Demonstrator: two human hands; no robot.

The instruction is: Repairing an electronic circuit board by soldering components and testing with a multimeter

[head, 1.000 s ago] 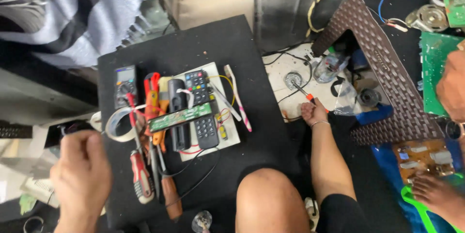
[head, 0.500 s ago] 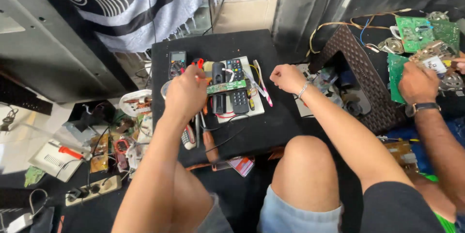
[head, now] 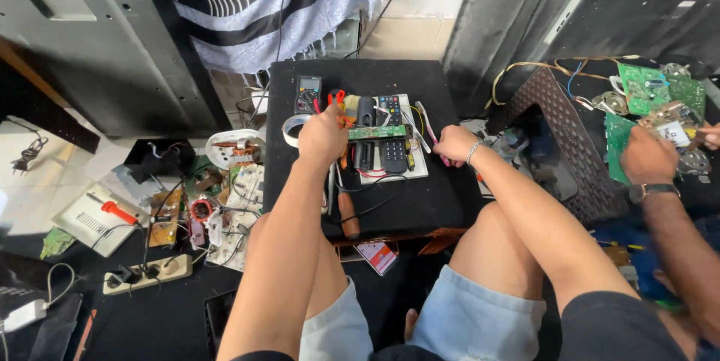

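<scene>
Black cloth covers the small desk [head: 390,196] where both of the person's arms reach forward from bare knees. The left hand [head: 322,136] rests over a cluster of tools at the desk's left side, fingers curled down; whether it has actually closed on a tool cannot be told from here. Just beyond its knuckles show red-handled pliers [head: 335,97], a roll of pale tape [head: 291,125] and a dark multimeter [head: 307,94]. A wooden-handled screwdriver [head: 347,211] lies nearer the knees, below that hand.

The right hand [head: 455,143] sits at the right edge of a white board [head: 416,169], fingers bent and touching a thin pink-handled tool [head: 429,124] that lies slanted there; how firmly it holds that tool is unclear. A bracelet circles the wrist. Between the two hands, a narrow green circuit strip [head: 376,132] lies crosswise over a black remote control [head: 392,132] and a second dark, slimmer device beside it, all on the white board.

On the floor to the left lie loose circuit boards, a power strip [head: 146,275] and a red-handled screwdriver [head: 116,211] on a white panel. At far right, another person's hand [head: 649,157], wearing a wristwatch, works on green circuit boards [head: 645,89] beside a dark lattice-patterned stand [head: 574,147].
</scene>
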